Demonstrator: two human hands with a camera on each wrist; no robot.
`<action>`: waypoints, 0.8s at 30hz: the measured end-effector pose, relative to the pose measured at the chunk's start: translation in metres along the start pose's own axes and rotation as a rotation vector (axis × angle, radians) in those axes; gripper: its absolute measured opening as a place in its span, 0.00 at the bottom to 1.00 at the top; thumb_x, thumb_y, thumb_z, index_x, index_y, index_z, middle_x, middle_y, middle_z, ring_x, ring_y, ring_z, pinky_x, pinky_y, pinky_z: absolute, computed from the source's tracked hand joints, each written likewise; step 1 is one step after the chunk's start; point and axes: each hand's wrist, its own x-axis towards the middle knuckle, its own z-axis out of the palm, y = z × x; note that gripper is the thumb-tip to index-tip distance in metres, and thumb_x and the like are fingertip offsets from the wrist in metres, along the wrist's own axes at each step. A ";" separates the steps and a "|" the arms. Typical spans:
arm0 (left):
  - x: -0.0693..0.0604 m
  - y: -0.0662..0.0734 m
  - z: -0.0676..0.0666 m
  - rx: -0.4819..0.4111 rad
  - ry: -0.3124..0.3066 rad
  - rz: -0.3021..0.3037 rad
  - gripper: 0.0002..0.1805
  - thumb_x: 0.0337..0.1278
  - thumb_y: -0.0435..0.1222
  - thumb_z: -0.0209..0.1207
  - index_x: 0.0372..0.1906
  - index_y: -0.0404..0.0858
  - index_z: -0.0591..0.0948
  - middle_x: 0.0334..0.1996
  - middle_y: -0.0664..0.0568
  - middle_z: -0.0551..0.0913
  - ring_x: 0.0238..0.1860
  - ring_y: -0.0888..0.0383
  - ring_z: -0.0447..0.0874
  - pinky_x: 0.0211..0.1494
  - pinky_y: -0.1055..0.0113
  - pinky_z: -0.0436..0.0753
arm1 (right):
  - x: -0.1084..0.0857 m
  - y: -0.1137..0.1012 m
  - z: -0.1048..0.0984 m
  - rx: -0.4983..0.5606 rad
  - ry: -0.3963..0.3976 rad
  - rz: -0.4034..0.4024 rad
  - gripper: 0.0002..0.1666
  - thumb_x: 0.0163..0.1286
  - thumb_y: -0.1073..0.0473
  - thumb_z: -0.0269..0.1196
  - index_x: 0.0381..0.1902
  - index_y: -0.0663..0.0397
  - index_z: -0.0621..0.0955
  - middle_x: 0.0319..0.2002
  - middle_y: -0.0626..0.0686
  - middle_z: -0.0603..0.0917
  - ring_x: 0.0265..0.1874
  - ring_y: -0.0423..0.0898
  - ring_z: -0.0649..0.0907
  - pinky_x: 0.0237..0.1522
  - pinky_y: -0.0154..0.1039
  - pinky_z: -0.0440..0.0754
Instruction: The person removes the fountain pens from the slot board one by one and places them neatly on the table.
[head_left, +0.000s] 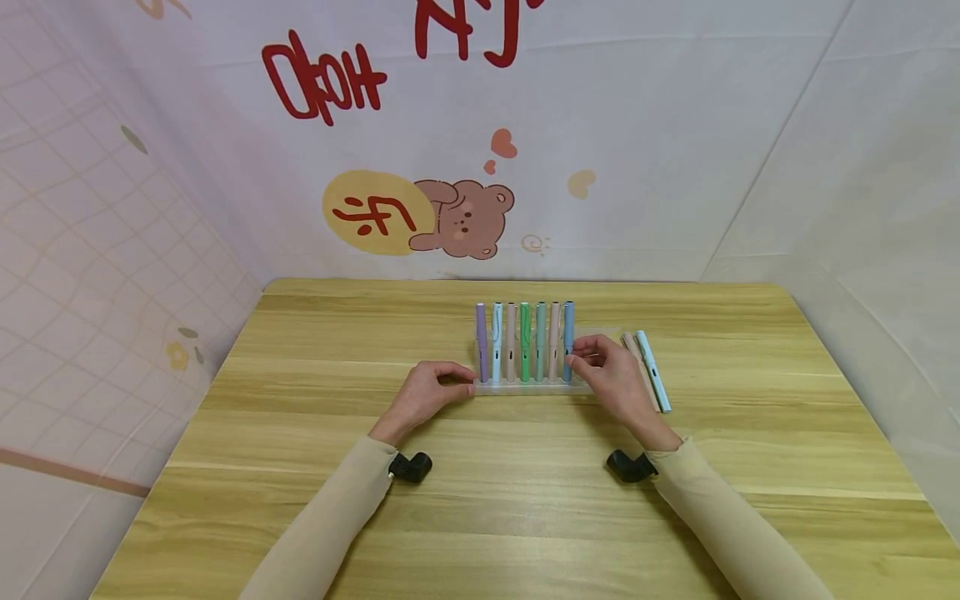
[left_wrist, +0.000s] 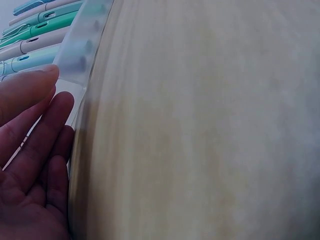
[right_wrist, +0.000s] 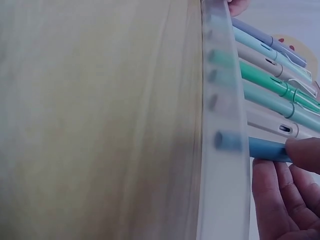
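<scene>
A clear pen rack (head_left: 525,388) holds a row of upright fountain pens. My right hand (head_left: 611,371) pinches the blue pen (head_left: 568,333) at the right end of the row, thumb on one side and fingers on the other. In the right wrist view, that blue pen's (right_wrist: 267,148) lower end sits inside the frosted base (right_wrist: 225,195). At the rack's left end my left hand (head_left: 427,392) grips the corner between thumb and fingers, close to the purple pen (head_left: 482,342). The left wrist view shows its thumb (left_wrist: 32,90) by the rack's frosted edge (left_wrist: 82,55).
Right of the rack, a beige pen (head_left: 637,367) and a light blue pen (head_left: 654,371) lie side by side on the wooden table (head_left: 517,500). Between the end pens stand a light blue pen, a green pen (head_left: 525,342) and several others. A printed cloth wall (head_left: 637,108) rises behind.
</scene>
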 end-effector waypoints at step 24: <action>-0.001 0.000 0.001 0.002 0.007 0.006 0.10 0.61 0.38 0.72 0.46 0.43 0.91 0.47 0.54 0.89 0.54 0.53 0.83 0.61 0.53 0.78 | -0.007 -0.013 -0.006 0.121 0.079 -0.037 0.16 0.74 0.60 0.68 0.52 0.66 0.81 0.48 0.61 0.85 0.48 0.56 0.86 0.48 0.25 0.80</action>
